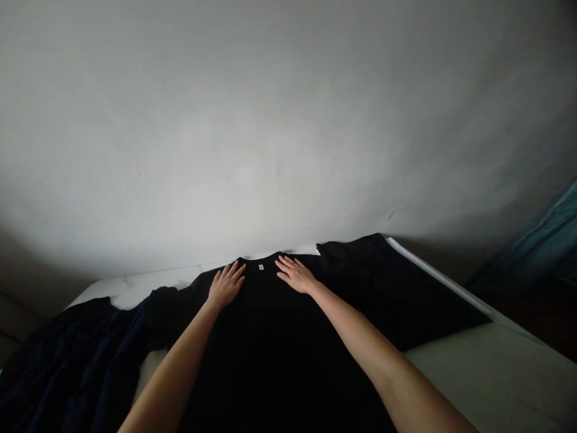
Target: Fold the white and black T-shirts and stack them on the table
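Observation:
A black T-shirt (pixel 279 349) lies spread out on the table in front of me, its neckline toward the wall. A small white label (pixel 261 267) shows just inside the collar. My left hand (pixel 226 284) rests flat on the shirt to the left of the neckline, fingers spread. On the other side of the neckline, my right hand (pixel 295 273) lies flat with its fingers apart. Neither hand grips the cloth. The lower part of the shirt runs out of view toward me.
Dark navy cloth (pixel 85 361) lies rumpled at the left. Another black garment (pixel 396 288) lies flat at the right, reaching the edge of the pale table (pixel 491 373). A grey wall (pixel 270 132) rises right behind the table. Blue-green fabric (pixel 536 246) hangs at the far right.

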Motion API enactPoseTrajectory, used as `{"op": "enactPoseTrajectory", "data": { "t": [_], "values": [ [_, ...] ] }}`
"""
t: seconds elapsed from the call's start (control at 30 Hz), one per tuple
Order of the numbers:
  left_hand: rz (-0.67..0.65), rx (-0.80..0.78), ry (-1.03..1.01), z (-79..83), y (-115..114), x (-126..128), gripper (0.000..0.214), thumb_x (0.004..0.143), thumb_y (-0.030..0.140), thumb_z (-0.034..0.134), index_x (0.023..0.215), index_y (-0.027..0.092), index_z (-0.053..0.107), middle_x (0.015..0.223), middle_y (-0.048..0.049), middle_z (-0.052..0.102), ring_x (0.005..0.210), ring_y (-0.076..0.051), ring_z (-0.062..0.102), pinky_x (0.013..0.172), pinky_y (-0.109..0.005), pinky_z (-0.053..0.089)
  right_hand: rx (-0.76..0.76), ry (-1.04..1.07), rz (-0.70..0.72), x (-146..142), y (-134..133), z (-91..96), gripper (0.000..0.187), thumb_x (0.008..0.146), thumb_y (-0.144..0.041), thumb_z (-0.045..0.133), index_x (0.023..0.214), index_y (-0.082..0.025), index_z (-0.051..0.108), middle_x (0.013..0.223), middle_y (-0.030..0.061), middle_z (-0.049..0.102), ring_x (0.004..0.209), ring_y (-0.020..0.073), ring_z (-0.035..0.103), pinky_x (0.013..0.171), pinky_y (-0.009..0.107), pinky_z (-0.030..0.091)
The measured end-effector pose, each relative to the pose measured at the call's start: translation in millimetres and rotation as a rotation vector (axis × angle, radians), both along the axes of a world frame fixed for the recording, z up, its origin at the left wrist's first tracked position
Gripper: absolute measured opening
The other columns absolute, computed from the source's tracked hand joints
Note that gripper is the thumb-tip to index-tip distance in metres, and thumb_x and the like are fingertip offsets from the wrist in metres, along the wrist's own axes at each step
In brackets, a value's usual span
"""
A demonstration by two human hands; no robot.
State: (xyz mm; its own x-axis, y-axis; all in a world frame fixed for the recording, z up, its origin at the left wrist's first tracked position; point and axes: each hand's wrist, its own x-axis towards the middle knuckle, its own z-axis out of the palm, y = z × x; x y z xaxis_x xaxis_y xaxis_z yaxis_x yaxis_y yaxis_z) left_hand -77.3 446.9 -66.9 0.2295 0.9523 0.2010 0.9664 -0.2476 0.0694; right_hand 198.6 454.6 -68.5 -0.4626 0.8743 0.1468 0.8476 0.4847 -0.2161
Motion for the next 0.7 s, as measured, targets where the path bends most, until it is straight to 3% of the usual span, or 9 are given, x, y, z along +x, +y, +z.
{"op": "enactPoseTrajectory", "data": {
  "t": [0.07, 0.13, 0.23, 0.33, 0.47, 0.7],
  "values": [
    [0.058, 0.02, -0.054, -0.2, 7, -2, 0.043, 0.099, 0.037, 0.032, 0.135, 0.03, 0.054, 0.144, -0.0043, 0.052, 0.131, -0.024, 0.048, 0.106, -0.04, 0.039, 0.027, 0.05, -0.115, 3, 9, 0.7, 0.043, 0.102, -0.036, 0.034, 0.14, -0.025, 0.051, 0.15, 0.0018, 0.044, 0.138, 0.0192, 0.039, 0.114, 0.037, 0.029],
    [0.202, 0.077, -0.101, 3.2, 14, -7, 0.043, 0.099, 0.037, 0.029, 0.124, 0.024, 0.062, 0.127, -0.009, 0.064, 0.117, -0.025, 0.057, 0.098, -0.039, 0.044, 0.074, 0.091, -0.247, 5, 21, 6.4, 0.038, 0.101, -0.03, 0.035, 0.127, -0.024, 0.062, 0.134, 0.0035, 0.061, 0.124, 0.0187, 0.054, 0.106, 0.033, 0.038],
    [0.336, 0.105, -0.111, 13.1, 30, -11, 0.04, 0.097, 0.037, 0.034, 0.116, 0.021, 0.065, 0.116, -0.0114, 0.068, 0.111, -0.029, 0.058, 0.095, -0.044, 0.042, 0.133, 0.097, -0.389, -1, 41, 18.8, 0.026, 0.096, -0.022, 0.048, 0.113, -0.023, 0.069, 0.115, 0.006, 0.07, 0.111, 0.0211, 0.06, 0.098, 0.033, 0.042],
    [0.321, 0.005, -0.118, 21.8, 46, -10, 0.032, 0.09, 0.041, 0.049, 0.109, 0.023, 0.069, 0.118, -0.0104, 0.068, 0.115, -0.033, 0.054, 0.095, -0.048, 0.04, 0.041, 0.076, -0.421, -11, 56, 27.9, 0.02, 0.088, -0.022, 0.063, 0.106, -0.023, 0.07, 0.114, 0.0067, 0.07, 0.111, 0.0232, 0.06, 0.092, 0.033, 0.045],
    [0.317, -0.057, -0.176, 22.2, 55, -1, 0.022, 0.083, 0.039, 0.062, 0.099, 0.028, 0.072, 0.12, -0.0066, 0.067, 0.116, -0.034, 0.052, 0.09, -0.047, 0.042, -0.049, 0.078, -0.446, -18, 61, 29.1, 0.018, 0.085, -0.025, 0.067, 0.102, -0.023, 0.071, 0.117, 0.0067, 0.066, 0.109, 0.0229, 0.061, 0.085, 0.031, 0.047],
    [0.374, 0.122, -0.243, 11.6, 41, 18, 0.019, 0.091, 0.027, 0.05, 0.103, 0.024, 0.065, 0.11, -0.0078, 0.067, 0.107, -0.027, 0.059, 0.088, -0.04, 0.043, 0.049, 0.119, -0.66, -34, 42, 16.0, 0.021, 0.094, -0.022, 0.05, 0.111, -0.021, 0.064, 0.12, 0.0112, 0.059, 0.1, 0.0229, 0.062, 0.078, 0.031, 0.048]
  ]
}}
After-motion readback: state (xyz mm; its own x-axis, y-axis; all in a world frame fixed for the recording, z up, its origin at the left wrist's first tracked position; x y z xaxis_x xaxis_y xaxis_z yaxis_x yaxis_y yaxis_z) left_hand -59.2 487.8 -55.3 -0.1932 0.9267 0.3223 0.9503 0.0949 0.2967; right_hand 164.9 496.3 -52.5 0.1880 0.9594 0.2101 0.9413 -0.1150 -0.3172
